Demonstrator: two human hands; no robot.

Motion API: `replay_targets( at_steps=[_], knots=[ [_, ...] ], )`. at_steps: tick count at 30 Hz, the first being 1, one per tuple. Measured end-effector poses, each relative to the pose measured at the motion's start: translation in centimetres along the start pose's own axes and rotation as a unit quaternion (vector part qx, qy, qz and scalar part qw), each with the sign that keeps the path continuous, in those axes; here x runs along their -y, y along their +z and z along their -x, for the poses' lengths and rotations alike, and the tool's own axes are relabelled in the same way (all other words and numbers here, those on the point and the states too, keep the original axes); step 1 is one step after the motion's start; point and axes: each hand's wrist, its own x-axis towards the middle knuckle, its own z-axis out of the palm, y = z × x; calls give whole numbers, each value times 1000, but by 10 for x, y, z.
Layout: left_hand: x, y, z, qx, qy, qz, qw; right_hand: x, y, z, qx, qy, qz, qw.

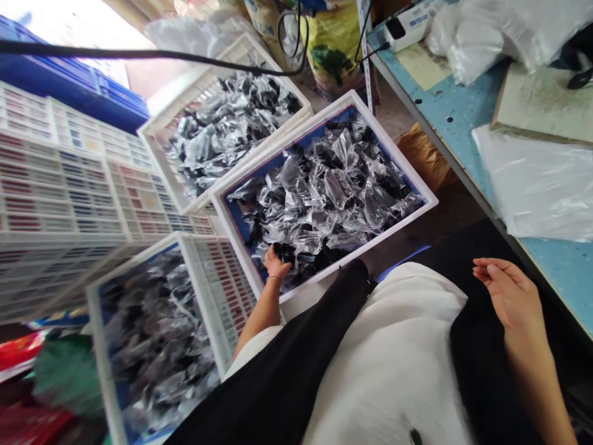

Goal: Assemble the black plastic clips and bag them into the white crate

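My left hand (277, 264) reaches into the near corner of a white plastic crate (324, 277). Its fingers are closed on a dark black item (285, 252), whose kind I cannot make out. Around it the crate is filled with black items in clear plastic bags (319, 191). My right hand (512, 296) hangs beside the workbench, to the right of my white shirt. Its fingers are loosely bent and slightly apart, with nothing visible in them.
Two more crates of bagged black items stand behind (241, 123) and at the lower left (162, 327). Stacked white crates (60, 179) line the left. A blue workbench (467, 136) on the right bears plastic bags (537, 185) and a board. A black cable (162, 55) crosses above.
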Motion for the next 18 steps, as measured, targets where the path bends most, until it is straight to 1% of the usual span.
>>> replay_targets(
  at_steps=[2,5,7,10,12,14,16,18],
  knots=[
    [24,-2,7,49,30,-5,998,0,6,-2,2,5,-2,1000],
    [44,-1,10,90,87,-9,992,1,18,-3,31,16,22,999],
    [51,2,13,85,118,-12,989,4,26,-2,43,12,39,998],
    [59,8,24,62,150,-26,986,7,35,2,38,-10,43,998],
    [60,11,30,70,167,-33,983,7,39,3,38,-14,39,998],
    [56,11,28,82,174,-31,981,4,41,5,46,-6,44,998],
    [45,8,14,75,168,-18,983,0,41,5,53,2,50,997],
    [30,2,-9,64,157,2,986,-1,39,6,54,2,51,997]
  ],
)
